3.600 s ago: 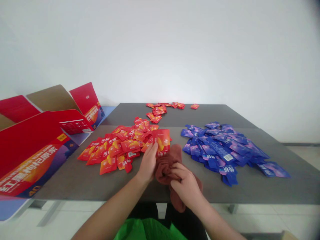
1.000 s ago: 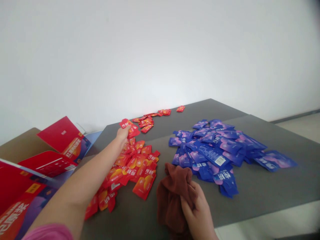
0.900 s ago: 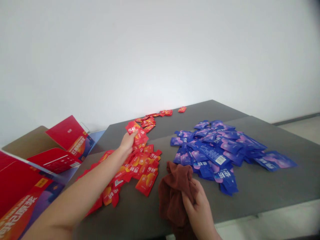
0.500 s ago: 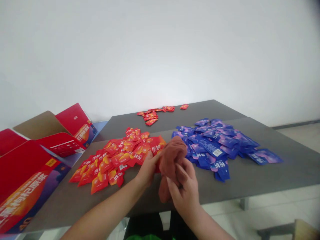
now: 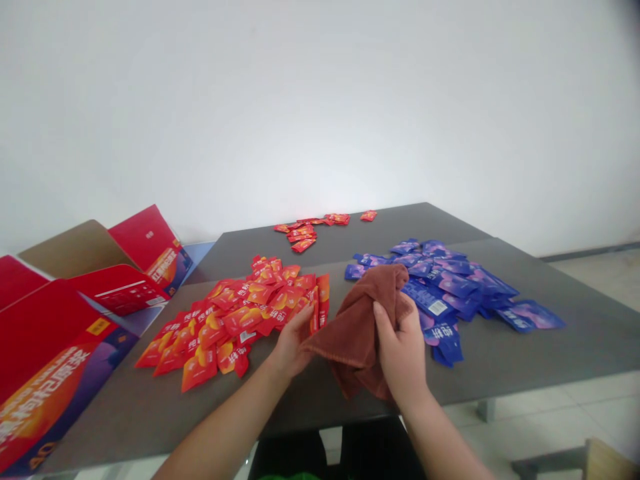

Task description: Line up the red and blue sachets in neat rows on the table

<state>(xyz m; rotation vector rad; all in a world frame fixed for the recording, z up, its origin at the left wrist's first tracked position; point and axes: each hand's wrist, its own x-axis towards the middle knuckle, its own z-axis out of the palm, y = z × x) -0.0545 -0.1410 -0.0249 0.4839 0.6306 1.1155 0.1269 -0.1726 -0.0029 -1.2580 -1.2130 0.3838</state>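
Note:
My right hand is closed around a bunched brown cloth, its thumb on top. One corner of the cloth hangs toward my left hand, which grips a red sachet held on edge; whether more than one is in it I cannot tell. Beside that hand lies a heap of red and orange sachets. Past my right hand is a heap of blue and purple sachets, partly behind the cloth.
The grey table stands against a white wall. More red sachets lie at its far end, one of them apart. An open red carton with raised flaps is at the left. A stool shows at lower right.
My right hand has moved right with the cloth, which has opened out from a tight bunch. The sachet in my left hand has turned from facing me to edge-on.

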